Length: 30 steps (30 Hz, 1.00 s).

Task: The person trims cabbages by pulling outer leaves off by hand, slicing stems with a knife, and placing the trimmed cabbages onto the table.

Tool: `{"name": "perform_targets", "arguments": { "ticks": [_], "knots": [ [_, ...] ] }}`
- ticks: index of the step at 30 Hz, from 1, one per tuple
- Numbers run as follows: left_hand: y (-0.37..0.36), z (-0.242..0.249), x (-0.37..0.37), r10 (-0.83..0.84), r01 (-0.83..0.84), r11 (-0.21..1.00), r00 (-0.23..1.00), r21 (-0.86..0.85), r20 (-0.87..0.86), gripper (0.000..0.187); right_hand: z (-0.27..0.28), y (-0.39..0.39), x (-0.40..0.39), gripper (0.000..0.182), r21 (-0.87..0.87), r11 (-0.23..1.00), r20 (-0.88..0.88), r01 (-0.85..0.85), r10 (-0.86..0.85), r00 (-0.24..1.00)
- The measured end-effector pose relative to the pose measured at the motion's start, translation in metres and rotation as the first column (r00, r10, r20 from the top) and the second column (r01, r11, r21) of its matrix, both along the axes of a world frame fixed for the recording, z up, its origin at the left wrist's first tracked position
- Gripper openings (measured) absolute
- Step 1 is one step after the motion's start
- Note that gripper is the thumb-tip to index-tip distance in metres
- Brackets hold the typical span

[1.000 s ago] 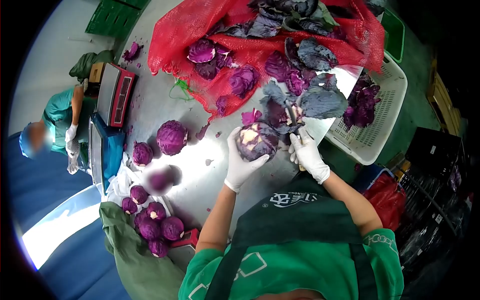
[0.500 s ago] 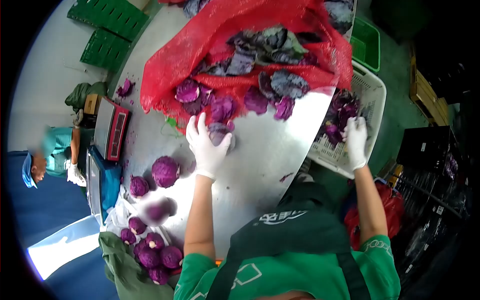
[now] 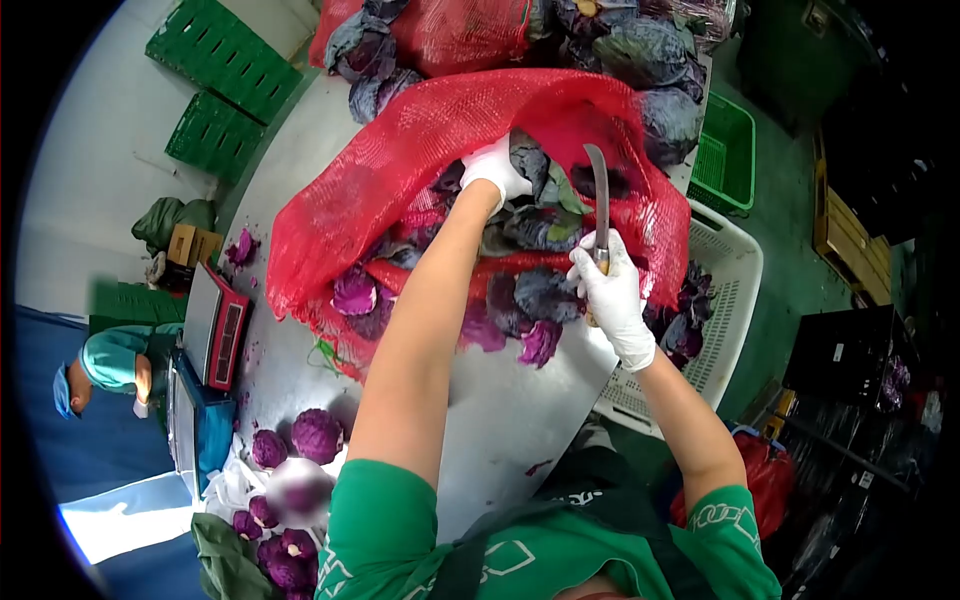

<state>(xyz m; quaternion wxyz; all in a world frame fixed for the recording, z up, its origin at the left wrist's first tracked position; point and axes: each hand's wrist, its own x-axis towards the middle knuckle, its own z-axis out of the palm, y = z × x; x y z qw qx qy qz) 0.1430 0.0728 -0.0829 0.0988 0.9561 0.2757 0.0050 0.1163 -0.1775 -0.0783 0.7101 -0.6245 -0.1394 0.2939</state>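
Note:
My left hand (image 3: 495,172), in a white glove, reaches into the mouth of a red mesh bag (image 3: 385,175) among dark cabbage leaves (image 3: 545,230). Its fingertips are hidden there, so their grip does not show. My right hand (image 3: 612,295), gloved too, is closed round the handle of a knife (image 3: 601,190), whose curved blade points up over the bag. Loose purple leaves (image 3: 541,342) lie along the bag's near edge. Trimmed red cabbages (image 3: 317,436) sit on the metal table (image 3: 480,415) left of my forearm.
A white crate (image 3: 738,330) with purple leaves stands at the table's right edge, a green crate (image 3: 724,160) behind it. More cabbages (image 3: 670,125) and another red bag (image 3: 460,35) lie at the back. Red scales (image 3: 230,340) and a person (image 3: 115,358) are at left.
My left hand has moved from a cabbage on the table up into the bag. My right hand has come from over the white crate to the bag, the knife now plainly visible.

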Motion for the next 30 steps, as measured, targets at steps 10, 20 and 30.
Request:
{"name": "perform_targets", "arguments": {
  "ticks": [10,20,30],
  "knots": [
    [0.04,0.004,-0.047,0.775,0.134,-0.063,0.63,-0.989,0.036,0.039,-0.036,-0.045,-0.031,0.015,-0.018,1.0,-0.14,-0.025,0.022,0.99],
    [-0.072,0.072,-0.227,0.822,0.363,-0.228,0.568,-0.904,0.021,0.051,-0.026,-0.045,0.032,0.104,-0.565,0.763,0.807,0.313,0.432,0.402],
    [-0.203,0.02,-0.369,0.328,-0.13,0.79,0.915,-0.6,0.234,0.095,0.03,0.033,0.059,0.02,-0.438,0.89,0.889,0.124,0.449,-0.089]
  ]
}}
